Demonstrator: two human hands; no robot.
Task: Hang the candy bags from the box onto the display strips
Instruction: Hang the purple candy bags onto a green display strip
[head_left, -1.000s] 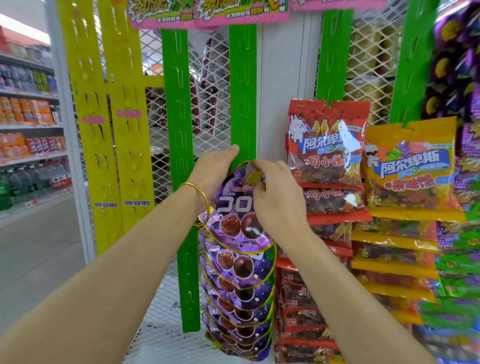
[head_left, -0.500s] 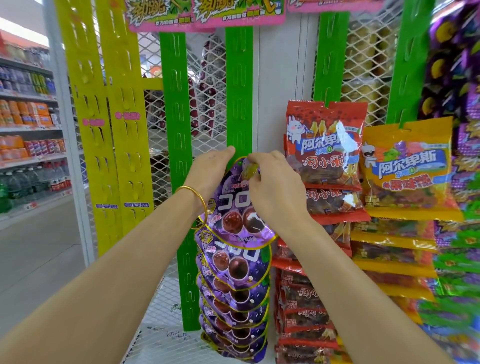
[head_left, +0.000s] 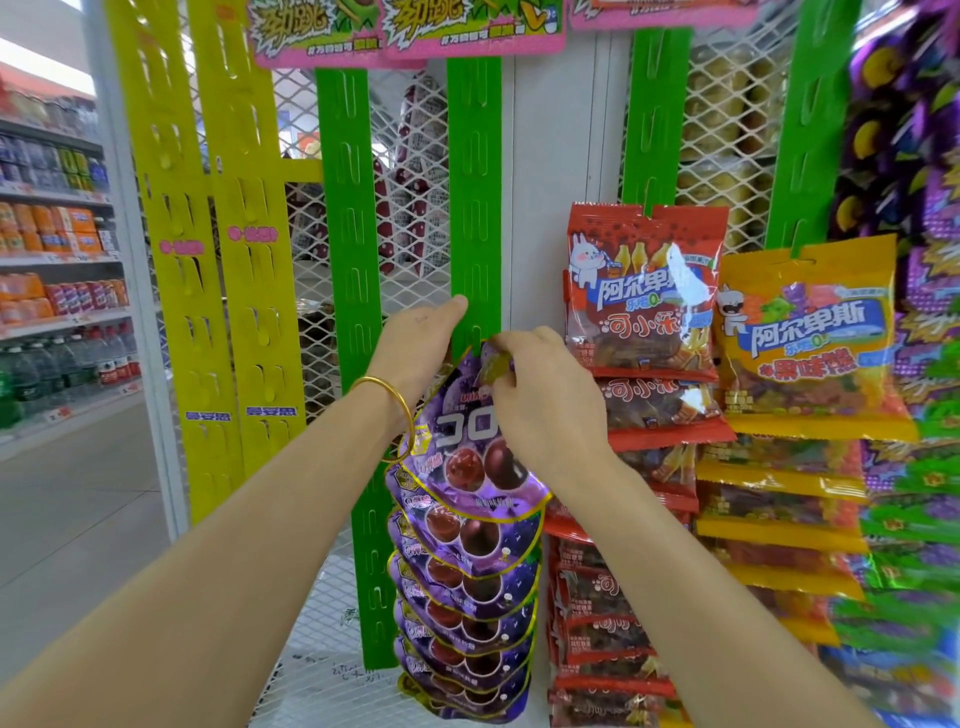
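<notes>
Head view. The left hand (head_left: 415, 345), wearing a thin gold bangle (head_left: 400, 410), lies with straight fingers pressed flat against the green slotted plastic display strip (head_left: 474, 208), steadying it just above the hanging point. The right hand (head_left: 540, 395), at 3 o'clock of the left, pinches the top edge of a glossy purple grape-candy bag (head_left: 467, 457), holding its header against the strip's tab. That bag sits uppermost in a column of matching purple bags (head_left: 467, 597) running down toward 6 o'clock. At 3 o'clock of the strip hang red foil candy bags (head_left: 644, 291), and beyond them yellow foil candy bags (head_left: 810, 338). No box is visible. Whether the header hole is seated on the tab cannot be told; fingers cover it. Risk, as judged: released before the hole catches, the bag would slide off and fall; a downward tug could also unhook the bag below.
</notes>
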